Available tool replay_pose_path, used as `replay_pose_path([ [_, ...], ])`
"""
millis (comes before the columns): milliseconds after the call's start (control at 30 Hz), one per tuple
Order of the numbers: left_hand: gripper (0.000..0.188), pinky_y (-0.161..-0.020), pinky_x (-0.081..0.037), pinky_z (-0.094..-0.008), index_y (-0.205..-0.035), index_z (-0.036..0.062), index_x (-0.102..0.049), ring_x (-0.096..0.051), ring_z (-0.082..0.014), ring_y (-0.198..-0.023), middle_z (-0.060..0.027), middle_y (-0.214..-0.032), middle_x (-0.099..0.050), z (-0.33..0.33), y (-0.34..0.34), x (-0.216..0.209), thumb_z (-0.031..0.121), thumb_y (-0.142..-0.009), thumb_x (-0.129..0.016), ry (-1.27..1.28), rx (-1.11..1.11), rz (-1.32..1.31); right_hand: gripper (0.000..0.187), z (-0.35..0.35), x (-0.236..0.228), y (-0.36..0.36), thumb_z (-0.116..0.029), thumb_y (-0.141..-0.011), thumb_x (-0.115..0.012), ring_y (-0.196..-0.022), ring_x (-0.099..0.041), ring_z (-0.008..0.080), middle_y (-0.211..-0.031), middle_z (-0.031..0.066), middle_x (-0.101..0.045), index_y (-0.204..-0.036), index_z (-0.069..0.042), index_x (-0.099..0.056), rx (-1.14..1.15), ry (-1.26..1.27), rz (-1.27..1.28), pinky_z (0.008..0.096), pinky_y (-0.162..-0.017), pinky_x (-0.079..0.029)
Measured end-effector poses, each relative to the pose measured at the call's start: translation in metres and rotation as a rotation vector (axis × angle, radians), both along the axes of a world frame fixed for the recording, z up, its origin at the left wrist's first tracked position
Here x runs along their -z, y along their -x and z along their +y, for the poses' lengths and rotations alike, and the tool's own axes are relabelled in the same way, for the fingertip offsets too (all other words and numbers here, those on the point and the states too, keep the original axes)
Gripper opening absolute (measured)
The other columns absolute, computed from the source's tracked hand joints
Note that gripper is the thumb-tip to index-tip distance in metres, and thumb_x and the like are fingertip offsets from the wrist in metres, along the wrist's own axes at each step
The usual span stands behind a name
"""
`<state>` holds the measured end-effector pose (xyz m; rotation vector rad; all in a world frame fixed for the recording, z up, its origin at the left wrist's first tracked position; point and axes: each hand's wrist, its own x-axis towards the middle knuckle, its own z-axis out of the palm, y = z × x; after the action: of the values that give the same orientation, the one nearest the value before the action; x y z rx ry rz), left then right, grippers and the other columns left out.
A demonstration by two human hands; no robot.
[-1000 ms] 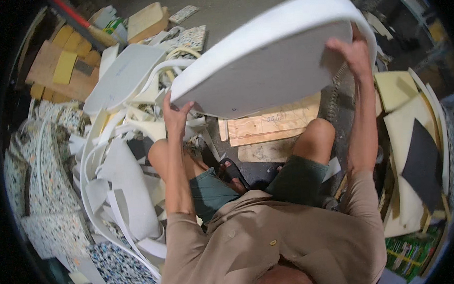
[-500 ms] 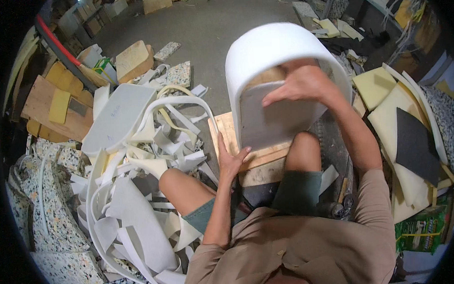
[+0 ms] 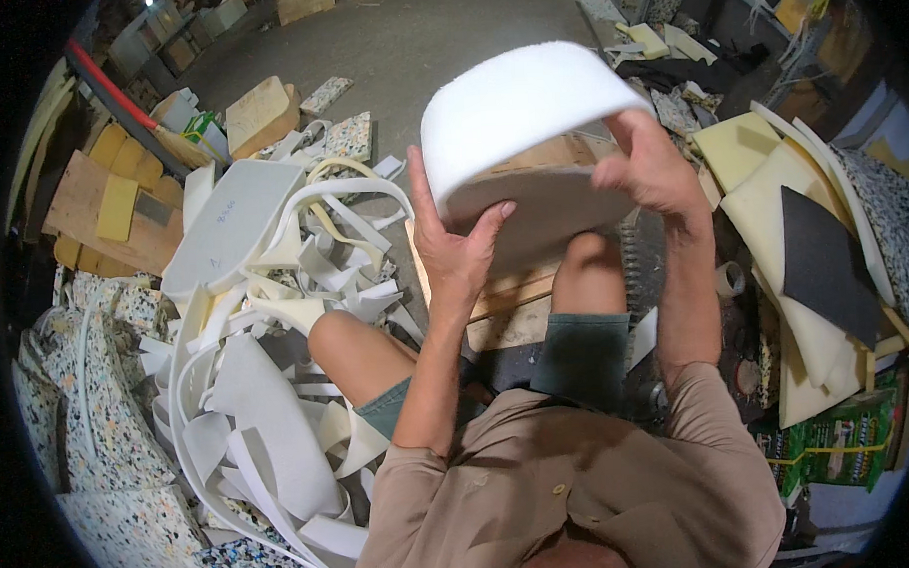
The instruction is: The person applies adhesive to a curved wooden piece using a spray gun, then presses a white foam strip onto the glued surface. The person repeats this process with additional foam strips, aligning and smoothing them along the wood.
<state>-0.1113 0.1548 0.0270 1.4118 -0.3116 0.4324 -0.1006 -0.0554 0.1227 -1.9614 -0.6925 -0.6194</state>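
Here's the foam band (image 3: 518, 96), white, matt and faintly fuzzy, curving along a smooth, dull grey panel (image 3: 547, 209)! Below, pale raw plywood (image 3: 511, 329), flat and unvarnished. Over left, speckled crumb foam (image 3: 123, 406), rough and pitted, and a red pipe (image 3: 112, 86) with a gentle sheen. Right side now: soft cream foam sheets (image 3: 758, 238), matt, then glossy green plastic packets (image 3: 848, 440). And the shirt (image 3: 621, 468), plain brown woven cloth, lightly creased!
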Motion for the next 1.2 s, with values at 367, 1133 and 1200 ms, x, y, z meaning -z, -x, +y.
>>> replay_pose_path([
  [367, 0.093, -0.105, -0.043, -0.0401, -0.143, -0.0025, -0.041, -0.054, -0.0301, -0.121, -0.0197, -0.134, -0.056, 0.002, -0.001, 0.019, 0.023, -0.070, -0.093, -0.193, -0.266, 0.164, 0.035, 0.261, 0.001, 0.054, -0.038, -0.071, -0.080, -0.078, -0.069, 0.0372, -0.077, 0.0148, -0.069, -0.085, -0.007, -0.073, -0.599, 0.704, -0.078, 0.0491, -0.071, -0.056],
  [1133, 0.056, -0.098, -0.048, -0.0407, -0.123, -0.0111, -0.053, -0.059, -0.0277, -0.107, -0.0192, -0.123, -0.062, 0.006, 0.006, 0.055, 0.006, -0.078, -0.081, -0.190, -0.222, 0.197, 0.074, -0.084, 0.435, 0.394, -0.041, -0.085, -0.078, -0.121, -0.060, 0.0339, -0.137, 0.0185, -0.060, -0.139, 0.001, -0.053, 1.438, -0.588, 0.960, 0.0430, -0.103, -0.046],
  [1200, 0.064, -0.102, -0.044, -0.0418, -0.127, -0.0090, -0.052, -0.057, -0.0267, -0.113, -0.0205, -0.126, -0.058, 0.007, 0.013, 0.057, 0.014, -0.077, -0.084, -0.134, -0.157, 0.244, 0.062, -0.085, 0.454, 0.390, -0.048, -0.088, -0.073, -0.109, -0.063, 0.0383, -0.120, 0.0222, -0.068, -0.117, 0.007, -0.065, 1.605, -0.514, 0.924, 0.0437, -0.097, -0.047],
])
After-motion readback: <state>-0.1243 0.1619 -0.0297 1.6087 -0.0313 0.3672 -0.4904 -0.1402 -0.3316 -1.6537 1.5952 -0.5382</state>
